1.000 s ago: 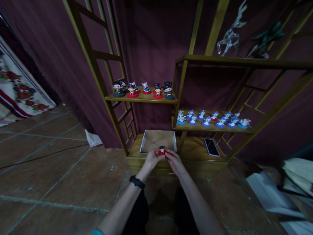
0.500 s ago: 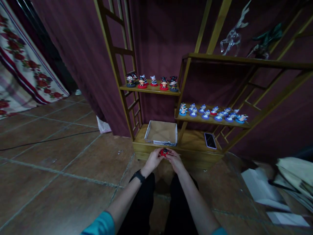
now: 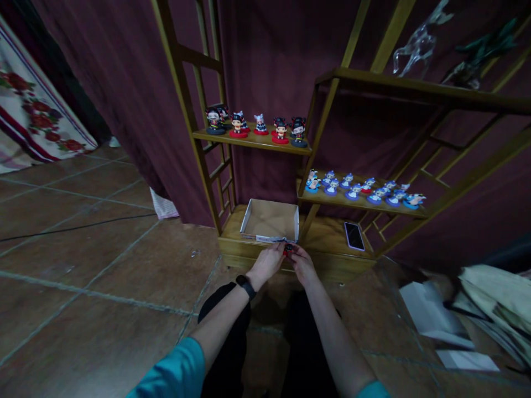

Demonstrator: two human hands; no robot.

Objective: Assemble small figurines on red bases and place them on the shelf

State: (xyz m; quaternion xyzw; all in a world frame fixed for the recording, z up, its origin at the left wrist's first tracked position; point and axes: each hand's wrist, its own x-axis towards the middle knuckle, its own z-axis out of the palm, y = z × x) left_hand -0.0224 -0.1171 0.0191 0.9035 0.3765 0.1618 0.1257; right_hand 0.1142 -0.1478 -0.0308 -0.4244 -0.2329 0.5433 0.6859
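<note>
Between both hands is a small figurine (image 3: 287,249) with a dark top and a red base, partly covered by fingers. My left hand (image 3: 269,261) grips it from the left and wears a dark wristband (image 3: 246,287). From the other side, the fingers of my right hand (image 3: 303,263) close on it. Just beyond the hands, an open shallow cardboard box (image 3: 269,219) rests on the lowest board of the wooden shelf unit (image 3: 257,246). Several black-and-red figurines (image 3: 280,130) stand on the upper left shelf.
Several blue-and-white figurines (image 3: 354,192) stand on the right shelf, above a phone (image 3: 354,236). A clear deer ornament (image 3: 418,47) and a dark green ornament (image 3: 477,52) are on the top shelf. White boxes (image 3: 433,315) lie on the floor at right. A cable (image 3: 83,226) crosses the tiles at left.
Both hands have moved slightly up and right with the figurine, closer to the cardboard box's front edge. The figurine is turned and more covered by fingers. The camera view has shifted slightly.
</note>
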